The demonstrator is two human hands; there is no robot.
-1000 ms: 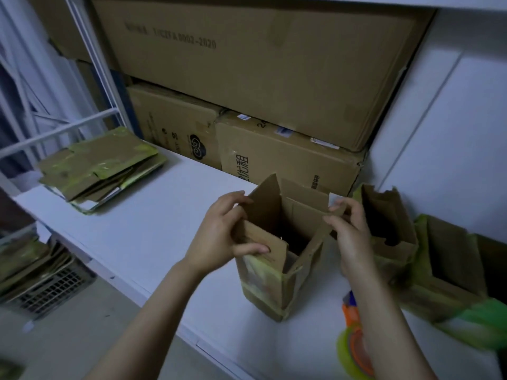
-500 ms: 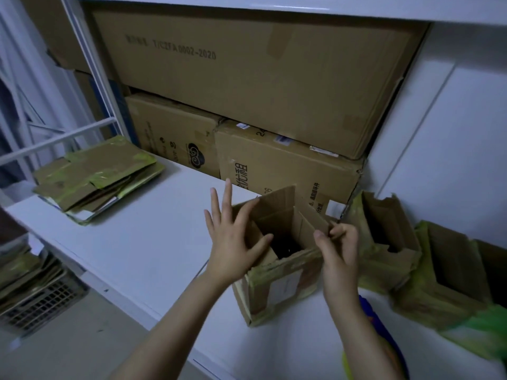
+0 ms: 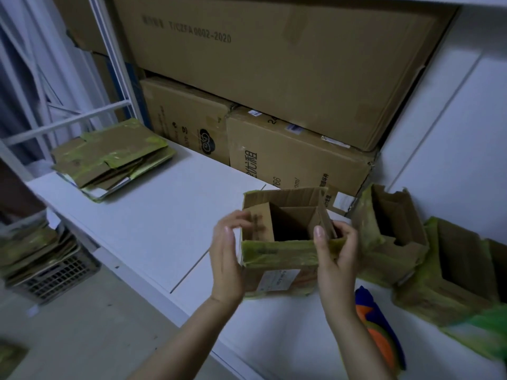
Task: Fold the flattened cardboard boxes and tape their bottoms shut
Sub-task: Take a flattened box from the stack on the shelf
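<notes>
Turned square to me: green-taped brown cardboard box upright on white table | my left hand grips its left side | my right hand pinches its right flap

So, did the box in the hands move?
Yes. The held box turned: its near corner swung left, away from the folded box beside it, so a wide side now faces the person.

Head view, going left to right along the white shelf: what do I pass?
Flat box stack, left hand, held box, right hand, open box, second open box.
</notes>
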